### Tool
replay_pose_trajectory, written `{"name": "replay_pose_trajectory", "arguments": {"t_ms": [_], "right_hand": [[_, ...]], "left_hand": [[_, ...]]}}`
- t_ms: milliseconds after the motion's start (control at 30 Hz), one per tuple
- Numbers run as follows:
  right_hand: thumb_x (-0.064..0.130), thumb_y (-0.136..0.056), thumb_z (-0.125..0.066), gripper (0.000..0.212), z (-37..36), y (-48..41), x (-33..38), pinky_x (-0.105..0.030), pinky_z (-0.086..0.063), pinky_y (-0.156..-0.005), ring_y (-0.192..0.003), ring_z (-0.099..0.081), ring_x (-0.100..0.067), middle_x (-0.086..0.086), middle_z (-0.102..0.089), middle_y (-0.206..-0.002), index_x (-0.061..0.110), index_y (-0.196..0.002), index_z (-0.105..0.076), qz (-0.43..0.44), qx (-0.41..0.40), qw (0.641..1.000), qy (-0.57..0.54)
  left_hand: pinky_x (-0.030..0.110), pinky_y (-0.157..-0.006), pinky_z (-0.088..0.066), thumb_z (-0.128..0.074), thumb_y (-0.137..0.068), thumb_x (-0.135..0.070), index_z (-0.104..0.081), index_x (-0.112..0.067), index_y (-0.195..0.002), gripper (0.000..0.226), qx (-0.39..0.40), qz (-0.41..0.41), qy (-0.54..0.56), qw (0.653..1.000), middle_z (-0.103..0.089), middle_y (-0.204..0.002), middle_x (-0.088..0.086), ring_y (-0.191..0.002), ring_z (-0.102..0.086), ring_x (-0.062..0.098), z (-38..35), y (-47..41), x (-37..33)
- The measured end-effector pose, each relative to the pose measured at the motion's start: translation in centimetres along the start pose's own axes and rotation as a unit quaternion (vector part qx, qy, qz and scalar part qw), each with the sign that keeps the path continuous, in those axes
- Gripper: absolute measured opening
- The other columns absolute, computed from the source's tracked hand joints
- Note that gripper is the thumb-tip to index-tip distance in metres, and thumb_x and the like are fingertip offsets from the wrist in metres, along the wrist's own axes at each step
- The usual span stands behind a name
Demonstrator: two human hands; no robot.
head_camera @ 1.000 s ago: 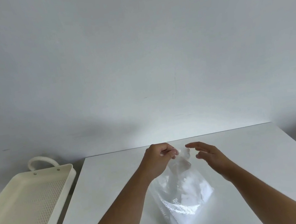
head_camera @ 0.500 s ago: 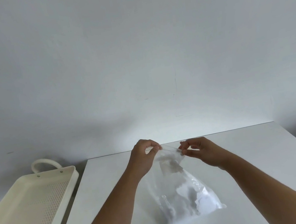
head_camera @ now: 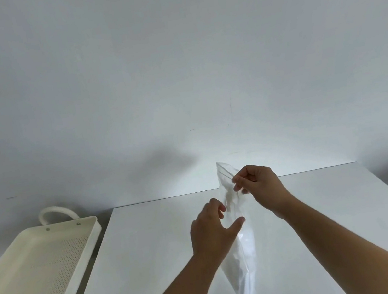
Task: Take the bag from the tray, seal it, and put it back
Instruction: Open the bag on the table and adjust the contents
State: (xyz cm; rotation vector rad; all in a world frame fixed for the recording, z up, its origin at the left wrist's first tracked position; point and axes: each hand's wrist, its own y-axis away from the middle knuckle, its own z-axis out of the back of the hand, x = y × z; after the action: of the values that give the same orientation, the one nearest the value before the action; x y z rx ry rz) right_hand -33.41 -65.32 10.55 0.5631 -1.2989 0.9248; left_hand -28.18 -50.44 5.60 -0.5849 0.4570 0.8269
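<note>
Fingers of the right hand are pinching the top strip of the clear bag, lifting it over the table; the left hand, open beside it, should be pinching along that strip; the tray is sitting empty, well apart.

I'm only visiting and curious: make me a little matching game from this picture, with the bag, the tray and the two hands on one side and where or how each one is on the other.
Things:
1. bag
2. tray
3. left hand
4. right hand

States:
A. pinches the top edge of the clear plastic
B. sits left of the white table, nothing visible in it
C. held upright over the table, clear, with white contents
D. open, fingers spread, beside the middle of the plastic

Pairs: 1-C, 2-B, 3-D, 4-A
</note>
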Motion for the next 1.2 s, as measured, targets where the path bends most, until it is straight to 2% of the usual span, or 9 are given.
{"name": "replay_pose_trajectory", "arguments": {"t_ms": [200,333,467,567,700,800,900,1033,1200], "right_hand": [[0.015,-0.086,-0.063,0.013,0.8,-0.1,0.3,-0.029,-0.048,-0.064,-0.062,-0.058,-0.015,0.005,-0.069,-0.062,0.011,-0.074,-0.068,-0.003,-0.041,0.999,0.017],[0.018,-0.086,-0.064,0.014,2.7,-1.2,1.6,-0.032,-0.040,-0.062,-0.061,-0.047,-0.019,0.008,-0.066,-0.061,0.014,-0.074,-0.069,0.011,-0.089,0.995,0.035],[0.028,-0.086,-0.066,0.013,3.1,-0.7,2.2,-0.018,-0.046,-0.067,-0.064,-0.059,-0.004,0.010,-0.070,-0.068,0.019,-0.078,-0.070,0.016,0.002,1.000,0.017],[0.033,-0.085,-0.067,0.020,2.9,0.3,1.7,-0.014,-0.043,-0.069,-0.066,-0.059,0.000,0.013,-0.066,-0.065,0.019,-0.071,-0.069,0.023,0.075,0.995,0.061],[0.026,-0.088,-0.063,0.027,2.5,0.1,2.5,-0.021,-0.046,-0.062,-0.051,-0.058,-0.001,0.008,-0.063,-0.049,0.016,-0.064,-0.069,0.029,0.048,0.994,0.094],[0.033,-0.088,-0.062,0.032,2.1,-0.3,4.2,-0.011,-0.044,-0.051,-0.043,-0.054,-0.003,0.008,-0.061,-0.043,0.020,-0.059,-0.069,0.036,0.046,0.990,0.127],[0.034,-0.087,-0.061,0.036,1.5,-0.6,5.8,-0.009,-0.042,-0.043,-0.038,-0.053,-0.005,0.006,-0.062,-0.041,0.020,-0.055,-0.068,0.030,0.085,0.985,0.148],[0.034,-0.085,-0.065,0.031,0.3,-0.8,6.6,-0.019,-0.048,-0.049,-0.041,-0.058,-0.009,0.003,-0.065,-0.046,0.016,-0.060,-0.072,0.026,0.131,0.975,0.176],[0.047,-0.075,-0.068,0.024,1.8,-0.4,6.9,-0.023,-0.051,-0.060,-0.050,-0.062,-0.008,0.006,-0.072,-0.059,0.025,-0.071,-0.072,0.014,0.181,0.953,0.242]], "left_hand": [[0.024,-0.057,-0.039,-0.066,-0.080,-0.037,-0.050,-0.026,-0.063,0.026,0.025,0.044,0.026,0.998,-0.051,-0.053,-0.013,-0.055,-0.050,0.010,0.1,-0.9,0.1],[0.021,-0.065,-0.046,-0.070,-0.079,-0.027,-0.067,-0.019,-0.072,0.012,0.067,0.050,0.100,0.991,-0.066,-0.067,-0.009,-0.064,-0.058,0.009,0.9,-1.5,1.4],[0.003,-0.057,-0.036,-0.070,-0.080,-0.018,-0.069,-0.018,-0.069,0.011,0.109,0.073,0.218,0.967,-0.062,-0.063,-0.008,-0.060,-0.052,0.003,2.0,-2.0,2.4],[0.006,-0.059,-0.038,-0.070,-0.082,-0.020,-0.070,-0.023,-0.066,0.016,0.126,0.106,0.275,0.947,-0.061,-0.060,-0.009,-0.061,-0.051,0.006,2.5,-1.9,3.1],[0.016,-0.066,-0.040,-0.070,-0.082,-0.022,-0.071,-0.029,-0.067,0.017,0.147,0.108,0.262,0.948,-0.063,-0.063,-0.009,-0.066,-0.053,0.009,2.9,-1.7,3.9],[0.004,-0.068,-0.039,-0.068,-0.083,-0.019,-0.066,-0.033,-0.088,0.015,0.129,0.091,0.225,0.961,-0.066,-0.088,-0.014,-0.084,-0.059,0.007,3.3,-1.7,3.8],[0.008,-0.079,-0.035,-0.072,-0.076,-0.022,-0.051,-0.038,-0.119,0.050,0.112,0.045,0.221,0.968,-0.054,-0.117,-0.021,-0.108,-0.051,-0.001,3.5,-1.8,2.6],[0.005,-0.075,-0.035,-0.073,-0.076,-0.028,-0.059,-0.034,-0.095,0.024,0.071,-0.013,0.204,0.976,-0.060,-0.097,-0.024,-0.093,-0.053,-0.011,3.6,-2.7,-0.2],[0.021,-0.074,-0.043,-0.066,-0.084,-0.022,-0.060,-0.015,-0.078,0.011,0.097,0.029,0.255,0.962,-0.067,-0.083,-0.007,-0.086,-0.061,0.006,3.6,-3.4,-0.5]]}}
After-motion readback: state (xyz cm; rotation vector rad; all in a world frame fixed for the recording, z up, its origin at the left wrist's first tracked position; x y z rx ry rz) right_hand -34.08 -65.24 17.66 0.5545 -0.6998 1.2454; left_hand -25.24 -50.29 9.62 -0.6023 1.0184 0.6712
